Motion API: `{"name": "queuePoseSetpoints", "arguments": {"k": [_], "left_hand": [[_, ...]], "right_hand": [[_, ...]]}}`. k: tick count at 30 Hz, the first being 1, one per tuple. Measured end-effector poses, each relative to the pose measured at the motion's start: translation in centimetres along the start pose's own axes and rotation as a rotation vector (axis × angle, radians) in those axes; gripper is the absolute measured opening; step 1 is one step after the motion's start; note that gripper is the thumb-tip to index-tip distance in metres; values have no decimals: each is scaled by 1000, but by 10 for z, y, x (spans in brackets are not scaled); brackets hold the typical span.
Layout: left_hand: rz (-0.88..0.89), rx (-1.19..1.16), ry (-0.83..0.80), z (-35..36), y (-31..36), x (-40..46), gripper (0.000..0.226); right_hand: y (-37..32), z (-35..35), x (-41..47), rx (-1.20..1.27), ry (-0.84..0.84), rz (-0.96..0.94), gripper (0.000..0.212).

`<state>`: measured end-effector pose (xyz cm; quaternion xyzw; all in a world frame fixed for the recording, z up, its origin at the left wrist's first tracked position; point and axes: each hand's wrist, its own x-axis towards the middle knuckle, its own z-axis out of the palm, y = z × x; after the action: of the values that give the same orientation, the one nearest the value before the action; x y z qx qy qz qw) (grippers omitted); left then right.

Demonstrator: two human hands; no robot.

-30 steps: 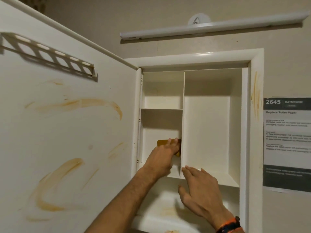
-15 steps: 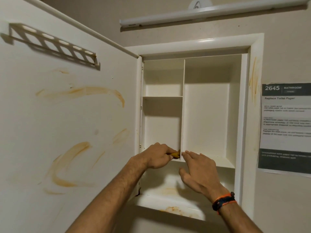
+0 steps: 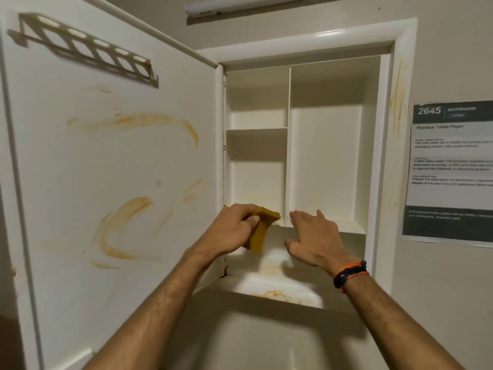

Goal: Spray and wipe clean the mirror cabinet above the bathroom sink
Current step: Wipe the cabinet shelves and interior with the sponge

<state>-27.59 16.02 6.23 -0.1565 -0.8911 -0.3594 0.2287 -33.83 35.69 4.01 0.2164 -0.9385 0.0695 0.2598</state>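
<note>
Mustard-yellow cloth (image 3: 260,231) is hanging folded from the left hand (image 3: 229,231), whose curled fingers and thumb are pinching it at the front edge of the lower-left shelf inside the open mirror cabinet (image 3: 400,33). Part of the cloth is lying up against the shelf lip beside the vertical divider (image 3: 289,145); the rest is drooping below it, over the bottom compartment.

Just right of the divider, the right hand (image 3: 314,241) is resting with straight, lightly spread fingers on the front edge of the right-hand shelf (image 3: 352,227), thumb hanging below it and gripping nothing. An orange and dark braided wristband (image 3: 350,273) is circling that wrist.

Brownish-orange smears are showing on the inner face of the cabinet door (image 3: 106,182), which is standing swung wide to the left with a slotted rack (image 3: 85,53) fixed near its top. Similar stains are marking the cabinet's bottom ledge (image 3: 274,292) and the right side of its frame. A white sink basin (image 3: 253,340) is lying below, between the forearms. A printed notice (image 3: 450,169) headed "2645 BATHROOM" is hanging on the wall right of the cabinet, and a tube light (image 3: 240,5) is running above it.
</note>
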Motion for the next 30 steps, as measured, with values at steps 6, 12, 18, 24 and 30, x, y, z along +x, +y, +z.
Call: {"name": "queuePoseSetpoints", "arguments": {"k": [6, 12, 18, 24, 30], "left_hand": [[-371, -632, 113, 15, -1, -11, 19], [-578, -1061, 61, 45, 0, -12, 25], [-586, -1159, -48, 70, 13, -18, 30], [-601, -858, 68, 82, 18, -26, 18], [-550, -787, 189, 87, 31, -31, 11]], "right_hand": [[-6, -12, -20, 396, 267, -38, 62], [-18, -9, -55, 659, 507, 185, 14], [-10, 10, -63, 964, 114, 421, 38], [5, 19, -68, 1376, 31, 539, 23], [10, 14, -79, 1815, -234, 523, 32]]}}
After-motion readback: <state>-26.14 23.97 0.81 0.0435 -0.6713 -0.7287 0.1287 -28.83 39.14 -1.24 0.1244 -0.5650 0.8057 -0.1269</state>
